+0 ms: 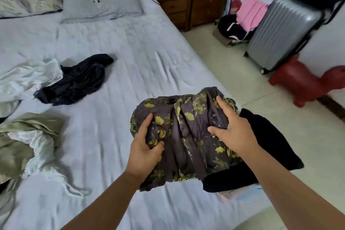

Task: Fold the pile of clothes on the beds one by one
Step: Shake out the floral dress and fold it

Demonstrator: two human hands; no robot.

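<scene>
Step in hand: a dark flowered garment (186, 132) was held bunched in both hands over the near right corner of the bed (115, 46); it looked part-folded and about to be set down, though how neatly it was folded could not be told.
Left hand (144, 147): fingers and thumb curled into the garment's left edge, grasping a fold of cloth.
Right hand (231, 132): pressed on the garment's right side, thumb tucked into the cloth and fingers spread over it, gripping it.
Where the garment was: above a black garment (261, 145) that lay at the bed's right edge, seemingly touching it.
Still to fold: a dark blue garment (74, 80) and a white one (24, 78) beside it on the left of the bed, and nearer, an olive piece (22, 136) tangled with another white piece (43, 147).
Next move, as judged: lower the bundle flat onto the black garment or the sheet, smooth it, let go, then reach left for a loose item.
Containers: a silver suitcase (283, 30) stood closed on the floor, contents unseen; a pink cloth (252, 13) lay beside it, not in it.
</scene>
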